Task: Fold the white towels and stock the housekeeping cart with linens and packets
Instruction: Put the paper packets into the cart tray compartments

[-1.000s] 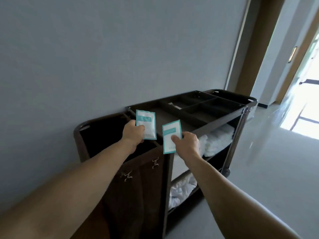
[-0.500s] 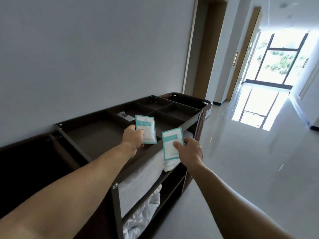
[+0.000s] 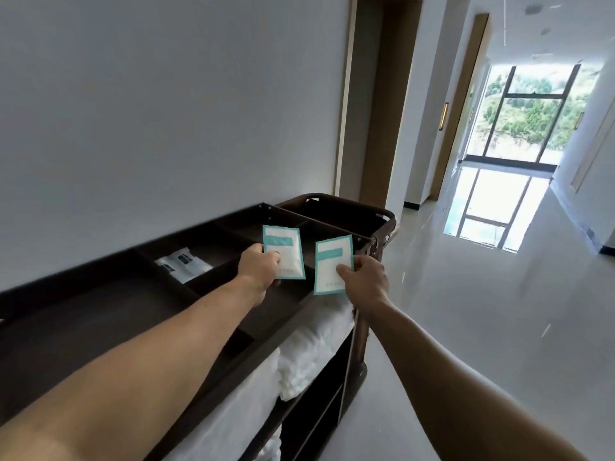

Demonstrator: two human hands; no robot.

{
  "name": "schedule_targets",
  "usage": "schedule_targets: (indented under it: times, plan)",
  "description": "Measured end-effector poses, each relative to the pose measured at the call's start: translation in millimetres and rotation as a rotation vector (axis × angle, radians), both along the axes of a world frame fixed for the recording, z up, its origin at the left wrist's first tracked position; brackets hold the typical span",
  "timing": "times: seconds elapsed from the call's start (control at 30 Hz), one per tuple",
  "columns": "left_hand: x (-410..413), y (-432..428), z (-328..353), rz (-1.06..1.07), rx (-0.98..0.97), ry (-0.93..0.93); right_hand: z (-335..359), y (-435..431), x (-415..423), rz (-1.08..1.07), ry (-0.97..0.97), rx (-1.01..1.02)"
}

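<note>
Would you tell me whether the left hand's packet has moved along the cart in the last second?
Yes. The packet in the left hand has travelled along the cart toward its far end, past the white sachets lying in it.

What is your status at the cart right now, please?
Left hand pinching one teal packet, right hand pinching a second teal packet. Both held at the cart's top tray, not set down. Nothing blocking the compartments.
</note>
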State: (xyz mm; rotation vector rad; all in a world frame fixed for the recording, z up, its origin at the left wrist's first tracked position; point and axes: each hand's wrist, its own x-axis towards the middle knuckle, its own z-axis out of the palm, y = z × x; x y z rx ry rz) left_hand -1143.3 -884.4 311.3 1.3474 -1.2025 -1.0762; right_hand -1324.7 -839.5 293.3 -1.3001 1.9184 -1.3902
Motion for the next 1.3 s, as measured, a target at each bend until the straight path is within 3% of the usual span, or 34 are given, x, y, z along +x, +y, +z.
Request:
schedule_targets:
  times: [0.3, 0.53, 0.8, 1.1, 1.3]
  plan:
    - [-15.6, -79.0, 19.8, 0.259, -0.041, 0.044, 33.6, -129.5, -34.8, 0.250, -0.016, -0.051]
    - [38.6, -118.6, 12.1, 0.474, 0.020, 0.102, 29.0, -214.7, 19.1, 0.434, 0.040, -0.017]
    - [81.4, -177.8, 14.8, 0.561, 0.005, 0.015, 27.4, -304.3, 66.1, 0.484, 0.118, 0.021]
    - [105.8, -191.7, -11.5, 0.693, 0.087, -0.008, -1.5, -396.2, 101.4, 0.655, 0.364, 0.182]
    - [107.7, -204.9, -16.3, 0.812, 0.127, -0.063, -34.2, -440.6, 129.6, 0.813, 0.390, 0.362]
